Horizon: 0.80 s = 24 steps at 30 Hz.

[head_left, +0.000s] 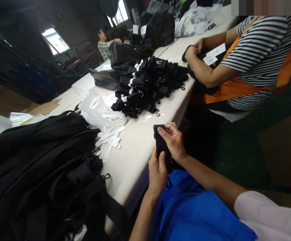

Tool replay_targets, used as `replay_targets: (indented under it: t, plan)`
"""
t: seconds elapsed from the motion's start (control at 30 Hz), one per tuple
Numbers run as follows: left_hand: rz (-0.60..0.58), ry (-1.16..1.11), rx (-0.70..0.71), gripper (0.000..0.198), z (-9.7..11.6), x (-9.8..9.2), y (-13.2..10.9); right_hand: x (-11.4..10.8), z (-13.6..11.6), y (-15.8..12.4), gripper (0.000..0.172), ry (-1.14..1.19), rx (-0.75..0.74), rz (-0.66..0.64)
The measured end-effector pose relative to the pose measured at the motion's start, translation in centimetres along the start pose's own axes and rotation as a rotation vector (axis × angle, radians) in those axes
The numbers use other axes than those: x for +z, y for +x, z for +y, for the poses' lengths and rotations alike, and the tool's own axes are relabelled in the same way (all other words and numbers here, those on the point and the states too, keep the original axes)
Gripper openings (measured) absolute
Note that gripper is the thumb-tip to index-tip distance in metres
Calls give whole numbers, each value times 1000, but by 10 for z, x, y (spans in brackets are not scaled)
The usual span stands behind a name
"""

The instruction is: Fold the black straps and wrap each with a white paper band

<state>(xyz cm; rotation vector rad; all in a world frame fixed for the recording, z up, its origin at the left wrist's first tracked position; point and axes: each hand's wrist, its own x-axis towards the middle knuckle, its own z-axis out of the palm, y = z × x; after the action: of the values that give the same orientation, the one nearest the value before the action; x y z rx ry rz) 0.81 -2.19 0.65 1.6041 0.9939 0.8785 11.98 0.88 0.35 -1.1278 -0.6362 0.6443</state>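
A folded black webbing strap [161,144] stands upright between my two hands, above my lap and beside the table edge. My left hand [157,172] wraps the lower part, thumb along the front. Higher up, my right hand [175,142] pinches the strap near its top end, thumb over the fold. A small black loop [169,182] hangs below my left hand. On the table ahead lies a heap of black strap bundles [135,82], several bound with white bands and showing metal hooks. White strips with rounded ends [110,140] are scattered to the left.
Loose black straps and fabric [40,157] fill the left side, a swivel hook [106,176] sticking out. A white plastic bag [101,108] lies behind the strips. Across the table corner, a person in a striped shirt [256,50] handles a black item with white tags [214,53].
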Motion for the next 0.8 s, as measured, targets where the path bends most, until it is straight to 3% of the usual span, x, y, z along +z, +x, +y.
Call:
replay_targets:
  t: [0.07, 0.13, 0.2, 0.27, 0.33, 0.37, 0.5, 0.67, 0.8]
  plan:
    - [-28, -35, -48, 30, -1, -7, 3, -1, -2, 3, 40, 281, 306, -130]
    - [-23, 49, 19, 30, -2, -13, 3, -3, -5, 4, 46, 487, 571, -310]
    - [18, 202, 117, 31, -2, -15, 2, -5, -8, 4, 48, 603, 716, -475]
    - [103, 291, 112, 26, 0, -16, -1, -7, -8, 4, 50, 696, 745, -531]
    - [136, 229, -17, 19, 4, -15, -4, -9, -5, 3, 50, 788, 755, -514]
    - [86, 138, -105, 21, 6, -15, -5, -10, -2, 2, 49, 831, 764, -497]
    - [-316, -387, -338, 29, 6, -15, -6, -12, 6, -2, 46, 906, 755, -490]
    - [-396, -792, -437, 31, -15, -18, -5, -14, 3, -4, 36, 916, 652, -620]
    - [-573, -949, -525, 39, -33, -15, -12, -12, -3, -4, 31, 1017, 601, -869]
